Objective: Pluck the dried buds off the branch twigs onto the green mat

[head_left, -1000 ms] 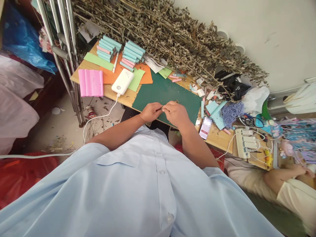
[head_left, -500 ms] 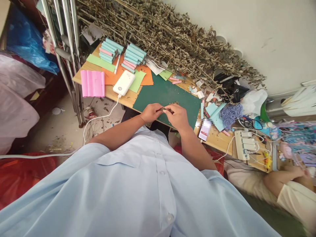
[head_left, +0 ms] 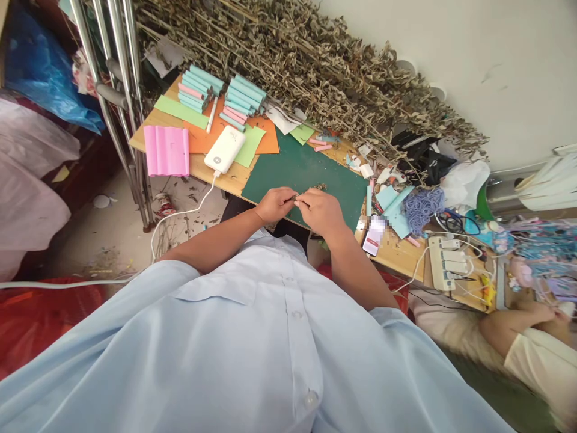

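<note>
Over the front edge of a dark green mat [head_left: 288,162], both hands meet with bent fingers. My left hand [head_left: 276,205] is closed in a pinch on a small bit of dried plant [head_left: 296,197]. Touching it from the right, my right hand [head_left: 319,211] is closed on the same bit, which the fingers mostly hide. Some dried plant crumbs [head_left: 321,186] lie on the mat just behind the right hand. A white power bank [head_left: 225,149] with a cable lies left of the mat.
Teal and pink paper rolls [head_left: 246,96] are stacked at the back left. Dried branches [head_left: 315,72] span the back. A phone [head_left: 374,236], purple cord [head_left: 424,209] and power strip [head_left: 442,263] lie right. Crutches [head_left: 121,108] stand left. Another person's arm [head_left: 514,328] shows at far right.
The right hand's fingers have curled further over the plant bit, so less of it shows. The hands stay together in nearly the same place. The view has shifted slightly.
</note>
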`<state>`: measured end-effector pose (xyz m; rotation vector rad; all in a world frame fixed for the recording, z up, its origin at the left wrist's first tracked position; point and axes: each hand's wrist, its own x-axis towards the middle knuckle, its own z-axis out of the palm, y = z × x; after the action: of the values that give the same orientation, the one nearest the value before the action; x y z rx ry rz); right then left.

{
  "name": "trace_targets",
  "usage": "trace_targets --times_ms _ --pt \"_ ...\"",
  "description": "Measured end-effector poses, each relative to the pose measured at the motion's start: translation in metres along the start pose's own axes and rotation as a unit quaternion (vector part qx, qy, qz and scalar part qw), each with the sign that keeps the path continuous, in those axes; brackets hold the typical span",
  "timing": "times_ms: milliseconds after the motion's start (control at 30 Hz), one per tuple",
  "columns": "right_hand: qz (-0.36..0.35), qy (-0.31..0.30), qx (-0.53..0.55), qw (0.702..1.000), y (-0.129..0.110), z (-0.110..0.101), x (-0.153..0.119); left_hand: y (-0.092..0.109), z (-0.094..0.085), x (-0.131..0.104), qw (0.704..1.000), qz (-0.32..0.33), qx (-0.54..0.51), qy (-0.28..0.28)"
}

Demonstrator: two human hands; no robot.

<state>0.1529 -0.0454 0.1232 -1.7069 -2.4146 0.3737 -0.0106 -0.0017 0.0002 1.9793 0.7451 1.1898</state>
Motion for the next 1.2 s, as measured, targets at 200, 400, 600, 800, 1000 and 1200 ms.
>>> trace_targets --times_ms 200,400,600,800,1000,1200 --pt "0.014 -0.050 -0.054 0.997 -0.011 -0.011 0.008 0.001 0.000 0.000 1.000 0.005 -0.003 0.015" --pt "0.009 -0.059 -0.054 0.997 -0.008 -0.013 0.015 -0.001 -0.001 0.002 1.000 -0.012 0.000 0.008" --pt "0.013 -0.065 -0.041 0.997 -0.006 -0.018 0.018 -0.003 -0.004 0.004 0.999 -0.024 -0.022 0.002" --pt "0.012 -0.047 -0.024 0.999 -0.002 -0.015 0.015 0.000 -0.006 0.006 0.998 -0.033 -0.044 -0.013" --pt "0.020 -0.041 -0.014 0.999 0.002 -0.013 0.015 -0.001 -0.004 0.006 0.999 -0.031 -0.034 -0.017" --pt "0.012 -0.004 0.047 0.999 0.008 -0.006 0.010 -0.004 -0.002 0.006 0.999 -0.021 -0.023 -0.007"
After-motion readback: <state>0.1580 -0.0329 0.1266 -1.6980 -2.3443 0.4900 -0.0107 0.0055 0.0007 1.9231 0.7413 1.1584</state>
